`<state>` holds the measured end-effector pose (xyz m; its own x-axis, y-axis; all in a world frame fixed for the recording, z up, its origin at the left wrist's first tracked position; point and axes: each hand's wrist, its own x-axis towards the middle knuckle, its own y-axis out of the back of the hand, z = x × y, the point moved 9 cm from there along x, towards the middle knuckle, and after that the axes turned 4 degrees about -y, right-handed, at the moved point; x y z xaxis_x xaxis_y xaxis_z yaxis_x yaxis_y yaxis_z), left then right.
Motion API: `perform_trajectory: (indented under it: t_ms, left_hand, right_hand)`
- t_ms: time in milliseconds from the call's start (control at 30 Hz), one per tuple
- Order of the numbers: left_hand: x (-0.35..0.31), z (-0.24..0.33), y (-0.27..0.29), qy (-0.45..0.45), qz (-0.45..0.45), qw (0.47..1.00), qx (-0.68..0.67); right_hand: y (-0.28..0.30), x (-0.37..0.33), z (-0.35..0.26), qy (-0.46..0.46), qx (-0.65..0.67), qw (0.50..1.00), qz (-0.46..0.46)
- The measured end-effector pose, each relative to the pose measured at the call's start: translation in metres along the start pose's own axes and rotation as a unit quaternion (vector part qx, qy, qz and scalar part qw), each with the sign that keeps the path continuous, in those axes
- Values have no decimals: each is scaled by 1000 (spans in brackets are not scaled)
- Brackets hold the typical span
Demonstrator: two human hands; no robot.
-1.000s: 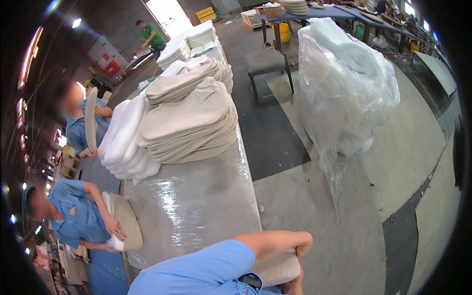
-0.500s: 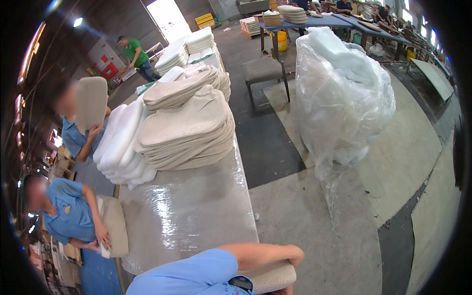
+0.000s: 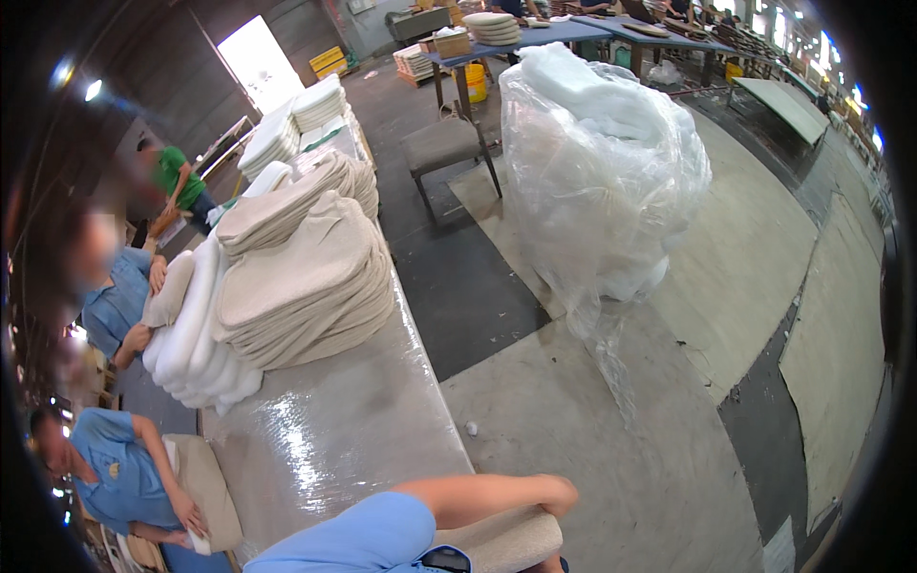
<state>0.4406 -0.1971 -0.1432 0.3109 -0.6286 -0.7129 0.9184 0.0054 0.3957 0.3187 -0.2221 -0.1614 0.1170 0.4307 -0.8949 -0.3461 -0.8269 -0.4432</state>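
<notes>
Grip: beige cushion (image 3: pixel 511 541) touched by left hand (image 3: pixel 557 495), beside the nearer right-hand corner of film-covered table (image 3: pixel 373 406); fingers hidden, right hand (image 3: pixel 550 565) mostly cut off, closure cannot be told | Risk: through a loosened hold, cushion might be dropped right of table | Container: clear bag (image 3: pixel 611 215) right of table, filled with white padding (image 3: pixel 578 81)

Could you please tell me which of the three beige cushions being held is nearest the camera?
The cushion by the left hand, bottom edge; the others are with co-workers at left.
</notes>
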Motion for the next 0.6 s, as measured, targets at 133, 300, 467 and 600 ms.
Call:
perform_trajectory:
  t_ms: [133, 300, 467, 600]
  left_hand:
    - [-1, -17, -11, -16, 24, 995, -93]
    - [-24, -29, -4, -16, 144, 943, -299]
    - [4, -24, -29, 3, 150, 939, -308]
    - [-1, -29, -33, 28, 150, 925, -349]
  right_hand:
    - [-2, 2, 3, 8, 11, 1000, -6]
    - [11, -1, 3, 35, 32, 999, -8]
    - [41, -19, 20, 42, 42, 998, 15]
    - [49, -15, 19, 54, 35, 997, 30]
